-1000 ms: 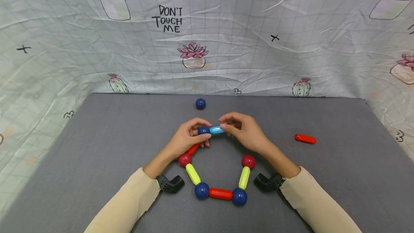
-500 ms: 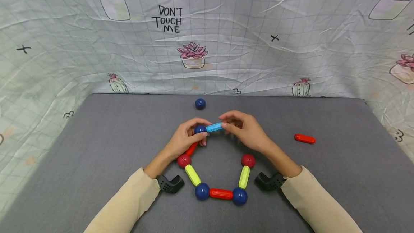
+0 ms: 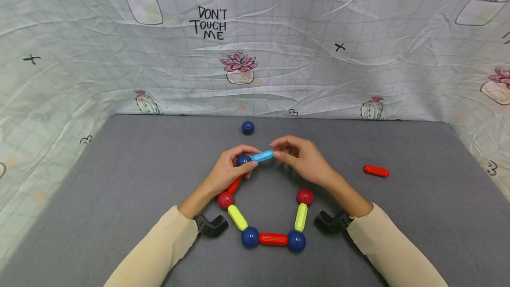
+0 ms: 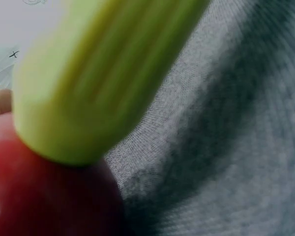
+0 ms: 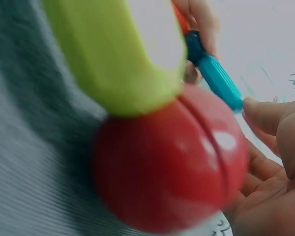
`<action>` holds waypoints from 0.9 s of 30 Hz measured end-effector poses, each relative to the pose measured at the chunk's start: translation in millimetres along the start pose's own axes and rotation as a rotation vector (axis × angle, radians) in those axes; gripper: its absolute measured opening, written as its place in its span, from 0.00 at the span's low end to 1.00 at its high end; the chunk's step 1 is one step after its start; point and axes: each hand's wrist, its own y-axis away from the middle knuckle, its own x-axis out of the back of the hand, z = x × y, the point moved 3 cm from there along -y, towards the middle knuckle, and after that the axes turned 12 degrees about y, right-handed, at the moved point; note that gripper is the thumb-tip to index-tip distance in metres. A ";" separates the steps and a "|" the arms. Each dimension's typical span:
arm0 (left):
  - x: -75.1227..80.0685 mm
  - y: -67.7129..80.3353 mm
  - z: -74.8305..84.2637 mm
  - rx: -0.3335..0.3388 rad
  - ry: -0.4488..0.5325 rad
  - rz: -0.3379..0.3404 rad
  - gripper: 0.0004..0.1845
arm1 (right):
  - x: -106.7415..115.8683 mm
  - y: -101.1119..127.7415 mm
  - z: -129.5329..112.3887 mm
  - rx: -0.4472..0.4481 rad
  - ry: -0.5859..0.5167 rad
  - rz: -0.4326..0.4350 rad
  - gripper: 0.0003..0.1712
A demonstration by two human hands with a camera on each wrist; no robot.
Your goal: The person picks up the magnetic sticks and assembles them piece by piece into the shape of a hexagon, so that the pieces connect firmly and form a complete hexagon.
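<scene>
- Blue stick (image 3: pixel 262 156) sits pinched at its right end by the right hand (image 3: pixel 303 159), fingers (image 3: pixel 279 154) curled round its tip, tilted up slightly off the grey counter (image 3: pixel 119 167) at the far side of the open chain.
- Its left end meets a dark blue ball (image 3: pixel 243 160), gripped by the left hand (image 3: pixel 225 172) with thumb and fingers wrapped about it.
- From that ball a red stick (image 3: pixel 235 184) runs near-left to a red ball (image 3: pixel 225 199), then a yellow-green stick (image 3: pixel 237 217), blue ball (image 3: pixel 249 237), red bar (image 3: pixel 273 238), blue ball (image 3: pixel 296 241), yellow-green stick (image 3: pixel 300 217), and a red ball (image 3: pixel 304 196) lying free.
- Farther off, a lone blue ball (image 3: pixel 248 127) rests by the cloth backdrop (image 3: pixel 358 34); a loose red stick (image 3: pixel 376 171) lies well right.
</scene>
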 end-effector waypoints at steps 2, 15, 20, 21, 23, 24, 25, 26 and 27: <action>-0.2 -0.4 0.1 -0.006 0.003 0.006 0.12 | 5.7 -4.4 -0.8 0.003 0.044 0.006 0.15; 0.2 -1.1 -0.8 -0.032 0.003 -0.003 0.12 | 16.8 -54.6 -10.8 0.137 0.396 -0.077 0.21; 0.5 -0.6 -0.8 -0.032 0.012 -0.002 0.12 | 3.5 -71.5 -12.6 0.151 0.440 -0.199 0.24; 0.7 -0.5 -1.2 -0.032 0.015 -0.003 0.12 | 0.7 -73.8 -12.9 0.157 0.444 -0.223 0.24; 0.6 -0.3 -1.4 -0.034 0.019 -0.007 0.12 | -4.0 -77.7 -13.3 0.163 0.448 -0.260 0.26; 0.8 -0.4 -1.9 -0.034 0.018 -0.008 0.12 | -5.8 -79.5 -13.5 0.163 0.448 -0.272 0.26; 0.6 -0.5 -1.7 -0.036 0.019 -0.009 0.12 | -7.0 -81.1 -13.6 0.157 0.445 -0.281 0.27; 0.6 -0.7 -1.7 -0.037 0.019 -0.010 0.12 | -8.0 -82.6 -13.5 0.147 0.444 -0.286 0.27; 0.7 -0.8 -1.9 -0.037 0.020 -0.009 0.12 | -8.8 -84.1 -13.0 0.136 0.445 -0.290 0.27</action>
